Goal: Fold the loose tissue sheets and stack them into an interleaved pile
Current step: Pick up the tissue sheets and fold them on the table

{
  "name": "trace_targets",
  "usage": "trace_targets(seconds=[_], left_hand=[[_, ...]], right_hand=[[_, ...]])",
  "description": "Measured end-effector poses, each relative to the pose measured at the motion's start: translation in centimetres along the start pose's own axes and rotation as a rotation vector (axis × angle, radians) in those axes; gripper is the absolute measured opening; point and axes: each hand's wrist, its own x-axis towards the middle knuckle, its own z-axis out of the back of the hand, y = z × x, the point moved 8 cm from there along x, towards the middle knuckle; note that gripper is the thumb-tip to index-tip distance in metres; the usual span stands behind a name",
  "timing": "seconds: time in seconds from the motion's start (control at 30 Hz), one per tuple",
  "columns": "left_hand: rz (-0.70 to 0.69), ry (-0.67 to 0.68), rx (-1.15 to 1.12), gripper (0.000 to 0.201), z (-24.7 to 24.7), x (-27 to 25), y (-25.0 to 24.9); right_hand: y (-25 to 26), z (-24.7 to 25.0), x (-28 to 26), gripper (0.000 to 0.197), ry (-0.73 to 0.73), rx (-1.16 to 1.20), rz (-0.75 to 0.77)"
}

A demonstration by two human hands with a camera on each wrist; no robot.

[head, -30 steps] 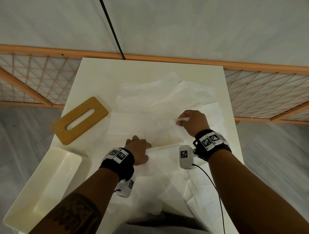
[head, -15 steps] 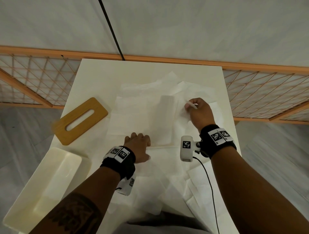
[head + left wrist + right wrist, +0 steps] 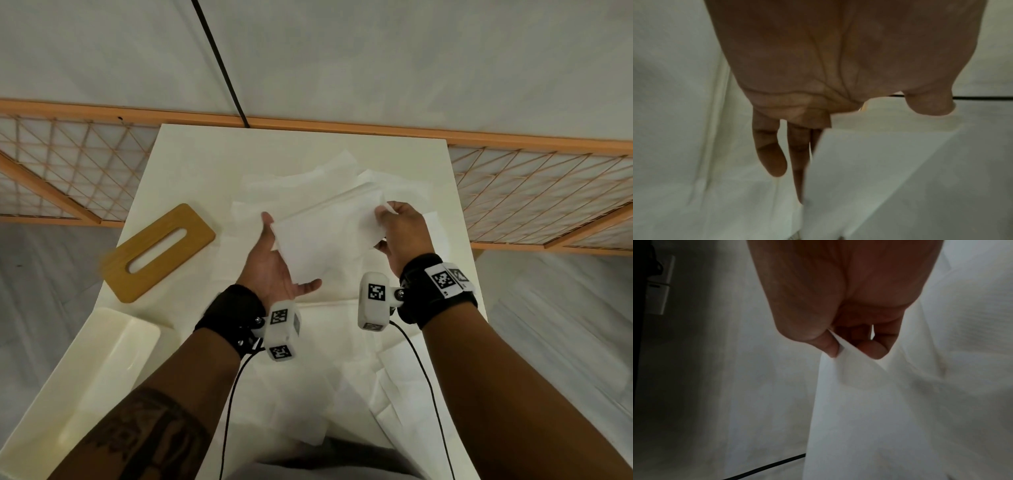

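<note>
Above the table, my right hand pinches the folded tissue while my open left hand supports it; I'd keep edges aligned.

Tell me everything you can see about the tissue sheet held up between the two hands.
The tissue sheet is thin, white, soft-looking paper, apparently folded into a flat rectangle. It is lifted above the loose sheets on the table. The right hand pinches its right edge between thumb and fingers; the left hand, palm up with straight fingers, supports its left edge.
</note>
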Motion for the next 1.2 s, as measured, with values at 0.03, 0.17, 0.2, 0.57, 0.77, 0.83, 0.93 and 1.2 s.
trace_targets(seconds=[0.03,0.17,0.2,0.57,0.77,0.83,0.93,1.2], left_hand=[[-0.013,0.018,-0.045,0.096,0.0,-0.3,-0.4],[-0.121,0.061,-0.137,0.091,0.8,-0.8,-2.6],[-0.142,0.026,-0.117,0.083,1.3,-0.7,-3.0],[-0.377,-0.164,0.617,0.055,5.5,0.6,-5.3],[-0.239,-0.007,0.378,0.056,5.0,0.3,-4.7],[-0.199,-0.006,0.426,0.046,5.3,0.1,-4.4],[-0.21,-0.065,0.545,0.028,6.0,-0.1,-4.5],[-0.277,-0.152,0.498,0.026,6.4,-0.6,-5.3]], right_hand=[[-0.7,0.2,0.0,0.018,-0.009,0.0,-0.022],[-2.7,0.3,-0.6,0.033,0.039,0.012,-0.08],[-2.9,0.2,-0.8,0.032,0.074,0.012,-0.084],[-3.5,-1.8,-3.4,0.039,0.503,-0.065,-0.19],[-3.7,-1.4,-3.4,0.035,0.52,-0.056,-0.179],[-3.7,-1.1,-3.3,0.032,0.499,-0.045,-0.173],[-3.5,-0.8,-3.2,0.025,0.484,-0.053,-0.154],[-3.4,-0.4,-2.3,0.02,0.487,-0.206,-0.088]])
